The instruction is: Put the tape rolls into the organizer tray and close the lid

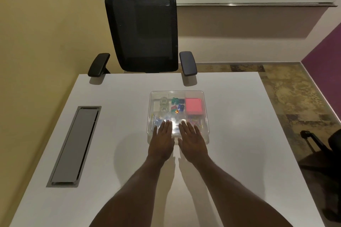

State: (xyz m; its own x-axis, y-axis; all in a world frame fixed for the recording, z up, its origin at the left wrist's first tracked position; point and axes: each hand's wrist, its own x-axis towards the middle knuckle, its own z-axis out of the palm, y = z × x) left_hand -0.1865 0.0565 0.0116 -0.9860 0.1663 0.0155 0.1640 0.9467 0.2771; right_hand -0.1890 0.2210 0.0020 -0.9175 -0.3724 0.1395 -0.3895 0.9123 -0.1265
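Observation:
A clear plastic organizer tray (205, 97) sits on the white table, its transparent lid (177, 93) lying flat on top. Through the lid I see two clear tape rolls (163, 105) in the far-left compartment. My left hand (162, 140) and my right hand (192, 140) rest flat, palms down, side by side on the near edge of the lid. Fingers are stretched out and hold nothing.
Inside the tray are coloured clips (177, 106), a pink pad (193, 106) and paper clips (195, 121). A grey cable hatch (73, 145) is set into the table at left. A black mesh office chair (143, 31) stands at the far edge. Another chair (324, 149) is at right.

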